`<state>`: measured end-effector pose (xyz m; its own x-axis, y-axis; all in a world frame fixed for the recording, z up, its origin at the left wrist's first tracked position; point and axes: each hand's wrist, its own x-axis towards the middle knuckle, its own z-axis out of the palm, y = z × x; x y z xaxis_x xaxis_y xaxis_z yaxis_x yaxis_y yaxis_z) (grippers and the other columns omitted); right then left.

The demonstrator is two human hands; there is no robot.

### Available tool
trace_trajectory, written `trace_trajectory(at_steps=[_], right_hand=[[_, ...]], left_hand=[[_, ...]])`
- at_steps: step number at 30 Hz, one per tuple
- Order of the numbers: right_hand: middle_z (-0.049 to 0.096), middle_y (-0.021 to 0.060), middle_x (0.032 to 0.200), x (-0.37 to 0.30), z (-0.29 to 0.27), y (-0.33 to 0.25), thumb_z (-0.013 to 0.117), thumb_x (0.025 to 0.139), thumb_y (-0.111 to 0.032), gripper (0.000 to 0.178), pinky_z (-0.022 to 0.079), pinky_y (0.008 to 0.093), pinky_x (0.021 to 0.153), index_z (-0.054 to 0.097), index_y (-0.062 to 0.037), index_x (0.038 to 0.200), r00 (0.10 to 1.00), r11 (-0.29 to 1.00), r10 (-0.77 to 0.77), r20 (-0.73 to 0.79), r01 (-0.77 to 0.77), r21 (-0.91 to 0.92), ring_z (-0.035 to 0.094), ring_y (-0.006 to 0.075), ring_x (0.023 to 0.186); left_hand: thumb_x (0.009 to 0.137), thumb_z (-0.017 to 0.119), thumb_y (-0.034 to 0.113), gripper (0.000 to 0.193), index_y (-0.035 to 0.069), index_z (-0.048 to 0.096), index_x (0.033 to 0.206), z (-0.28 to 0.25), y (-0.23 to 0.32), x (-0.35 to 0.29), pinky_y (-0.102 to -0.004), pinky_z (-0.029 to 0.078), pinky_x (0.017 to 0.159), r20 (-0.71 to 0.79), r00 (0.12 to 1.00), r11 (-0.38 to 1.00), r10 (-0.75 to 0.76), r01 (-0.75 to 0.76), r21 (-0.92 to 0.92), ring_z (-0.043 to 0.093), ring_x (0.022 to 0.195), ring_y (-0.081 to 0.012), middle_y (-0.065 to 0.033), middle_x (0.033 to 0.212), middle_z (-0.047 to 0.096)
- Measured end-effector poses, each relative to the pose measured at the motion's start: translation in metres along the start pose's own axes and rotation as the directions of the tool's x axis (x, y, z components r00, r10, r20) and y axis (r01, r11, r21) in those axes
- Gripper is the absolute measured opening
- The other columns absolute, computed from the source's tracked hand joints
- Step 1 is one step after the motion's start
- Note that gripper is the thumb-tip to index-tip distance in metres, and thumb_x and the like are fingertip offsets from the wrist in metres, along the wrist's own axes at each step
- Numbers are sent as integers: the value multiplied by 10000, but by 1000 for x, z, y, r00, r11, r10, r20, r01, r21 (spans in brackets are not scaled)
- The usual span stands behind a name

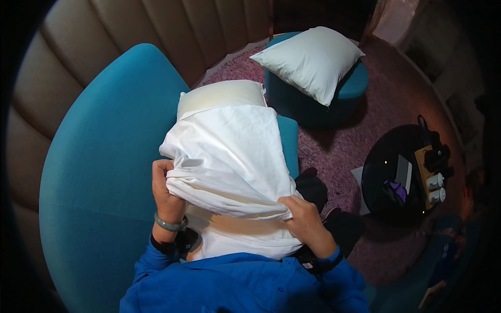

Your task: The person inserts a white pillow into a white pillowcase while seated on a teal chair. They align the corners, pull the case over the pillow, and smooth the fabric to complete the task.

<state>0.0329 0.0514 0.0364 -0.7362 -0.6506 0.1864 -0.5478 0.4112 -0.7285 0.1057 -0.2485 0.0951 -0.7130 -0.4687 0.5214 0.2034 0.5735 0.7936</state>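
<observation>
A white pillowcase (229, 141) lies over most of a pillow (222, 96), whose cream-coloured far end sticks out beyond the cloth. The near edge of the case is bunched in folds between my hands. My left hand (167, 193), with a bangle at its wrist, grips the gathered cloth at the left. At the right, my right hand (303, 216) pinches the same edge between thumb and fingers. Below that edge more white cloth and a cream strip show, close against my blue top (245, 281).
A curved teal sofa (104, 167) stands at the left. Beyond, a second white pillow (313, 62) rests on a round teal stool (292, 112). At the right, a dark round table (373, 182) holds white cups (436, 189), a wooden tray and a purple item. Pinkish carpet (334, 156) covers the floor.
</observation>
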Motion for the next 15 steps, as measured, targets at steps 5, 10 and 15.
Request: trace_trajectory(at_steps=[5, 10, 15], right_hand=[[591, 104, 1026, 17, -7, 14, 657, 786, 50, 287, 473, 323, 858, 519, -15, 1030, 913, 946, 79, -399, 57, 319, 590, 198, 959], [578, 32, 938, 13, -10, 14, 668, 774, 90, 287, 457, 231, 793, 532, -40, 990, 836, 646, 349, -424, 113, 755, 543, 83, 881], [654, 83, 871, -7, -10, 4, 765, 779, -94, 283, 520, 301, 707, 577, -45, 986, 981, 927, 29, -193, 46, 373, 658, 198, 781]], left_hand=[[838, 689, 60, 228, 76, 489, 945, 0, 10, -5, -265, 445, 670, 180, 984, 1000, 1, -6, 25, 525, 701, -149, -48, 770, 511], [809, 698, 98, 219, 73, 531, 950, 3, -1, -11, -380, 485, 575, 366, 930, 824, 45, -242, 512, 626, 679, -366, -159, 729, 607], [822, 660, 68, 150, 64, 527, 893, 4, -10, -4, -366, 475, 573, 59, 991, 828, 118, -131, 545, 624, 647, -333, -163, 700, 582]])
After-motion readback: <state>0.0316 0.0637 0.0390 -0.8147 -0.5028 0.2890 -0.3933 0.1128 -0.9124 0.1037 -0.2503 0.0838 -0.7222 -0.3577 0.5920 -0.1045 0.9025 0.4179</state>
